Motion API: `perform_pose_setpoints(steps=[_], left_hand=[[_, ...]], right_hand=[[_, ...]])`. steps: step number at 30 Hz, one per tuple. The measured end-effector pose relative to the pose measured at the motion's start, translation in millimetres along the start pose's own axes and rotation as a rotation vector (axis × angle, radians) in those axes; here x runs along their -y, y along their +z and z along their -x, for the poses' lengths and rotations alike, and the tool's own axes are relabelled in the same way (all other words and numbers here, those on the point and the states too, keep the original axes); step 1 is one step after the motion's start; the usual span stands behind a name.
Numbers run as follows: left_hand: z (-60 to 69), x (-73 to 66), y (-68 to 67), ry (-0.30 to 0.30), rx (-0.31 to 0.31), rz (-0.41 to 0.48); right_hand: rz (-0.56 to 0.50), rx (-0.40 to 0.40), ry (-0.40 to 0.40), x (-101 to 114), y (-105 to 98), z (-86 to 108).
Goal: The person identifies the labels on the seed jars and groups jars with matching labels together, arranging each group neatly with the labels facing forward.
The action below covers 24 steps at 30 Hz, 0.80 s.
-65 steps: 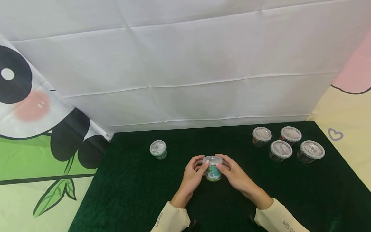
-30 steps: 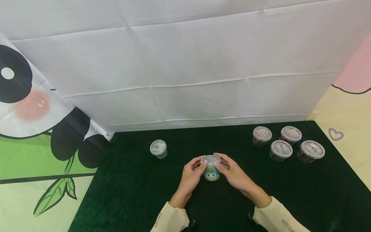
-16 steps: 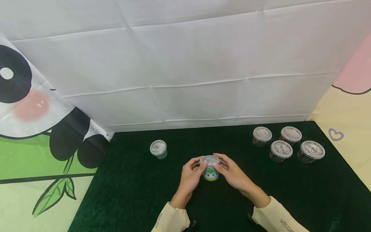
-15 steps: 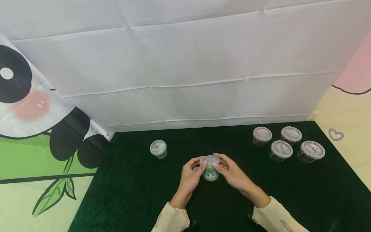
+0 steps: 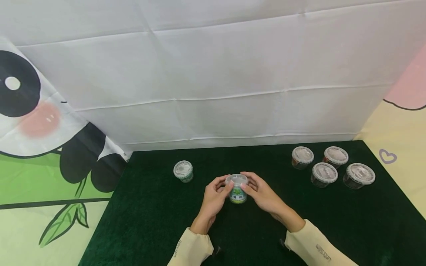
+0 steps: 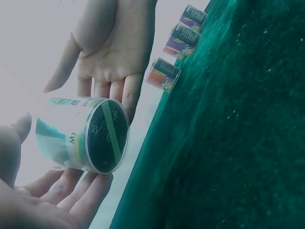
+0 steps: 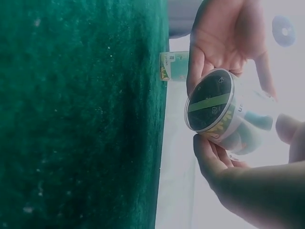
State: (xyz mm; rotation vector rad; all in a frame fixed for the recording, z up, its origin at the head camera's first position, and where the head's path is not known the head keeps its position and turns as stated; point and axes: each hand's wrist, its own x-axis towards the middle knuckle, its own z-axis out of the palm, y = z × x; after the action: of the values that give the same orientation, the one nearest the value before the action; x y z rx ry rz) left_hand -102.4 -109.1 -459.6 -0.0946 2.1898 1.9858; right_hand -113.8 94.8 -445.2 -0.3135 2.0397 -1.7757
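Held between both hands is a small round plastic tub (image 5: 237,192) with a clear lid and a green label. It is off the table: both wrist views look onto its round base (image 6: 107,136), which has a light green strip across it. My left hand (image 5: 214,197) grips one side, thumb at the front near the rim and fingers round the back. From the other side my right hand (image 5: 264,194) grips it in the same way. The contents of the tub cannot be made out.
A similar green-labelled tub (image 5: 183,171) stands at the back left of the dark green table (image 5: 149,221). At the back right are several lidded tubs (image 5: 324,173), dark or reddish. A white cloth wall (image 5: 213,111) rises behind the table.
Both hands and the tub between them have shifted left and slightly farther from me. The tub has turned a little, so its label shows differently. The standing tubs have kept their places.
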Motion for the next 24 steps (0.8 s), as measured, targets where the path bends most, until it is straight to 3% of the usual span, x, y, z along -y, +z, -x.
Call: perform_pose_setpoints(steps=[14, 24], left_hand=[[-2.6, -7.0, -11.8, 0.006, 0.001, -0.002], [-5.4, -8.8, -18.7, 0.021, -0.045, -0.047]], right_hand=[[-0.008, 0.036, -0.008, 5.7, 1.4, -11.1], [-0.027, 0.052, -0.032, 6.7, 4.9, -25.3]])
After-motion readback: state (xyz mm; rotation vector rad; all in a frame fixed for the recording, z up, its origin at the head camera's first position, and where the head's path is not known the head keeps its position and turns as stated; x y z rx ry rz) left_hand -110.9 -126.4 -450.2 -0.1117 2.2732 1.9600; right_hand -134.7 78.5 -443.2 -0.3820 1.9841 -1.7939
